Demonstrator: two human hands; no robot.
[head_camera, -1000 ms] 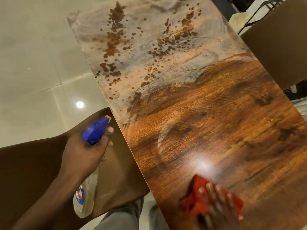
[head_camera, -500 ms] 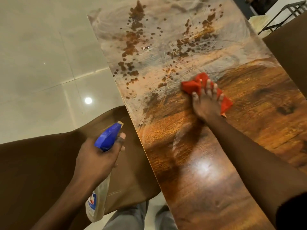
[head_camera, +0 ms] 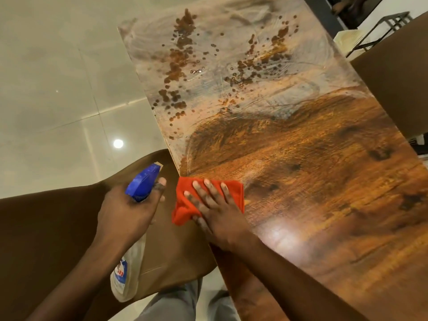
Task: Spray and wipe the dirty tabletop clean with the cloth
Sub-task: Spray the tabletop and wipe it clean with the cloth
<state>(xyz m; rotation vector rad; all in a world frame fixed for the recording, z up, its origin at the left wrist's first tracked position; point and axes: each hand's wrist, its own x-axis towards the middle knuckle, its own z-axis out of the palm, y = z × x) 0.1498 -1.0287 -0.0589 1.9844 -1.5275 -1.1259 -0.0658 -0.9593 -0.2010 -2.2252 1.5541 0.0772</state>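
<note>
Head view: right hand (head_camera: 217,214) flat on cloth (head_camera: 185,205)

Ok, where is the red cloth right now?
In the head view, the red cloth lies at the wooden tabletop's left edge, pressed flat under the right hand, right beside the blue-capped spray bottle in the left hand.

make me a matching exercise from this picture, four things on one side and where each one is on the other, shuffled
Things:
1. red cloth
2. spray bottle
3. brown splatter stains
4. tabletop

Places or states:
A. on the far, hazy part of the table
B. pressed flat under the right hand at the table's left edge
C. near part shows clear wood grain
D. gripped in the left hand, off the table

Pairs: 1-B, 2-D, 3-A, 4-C
</note>
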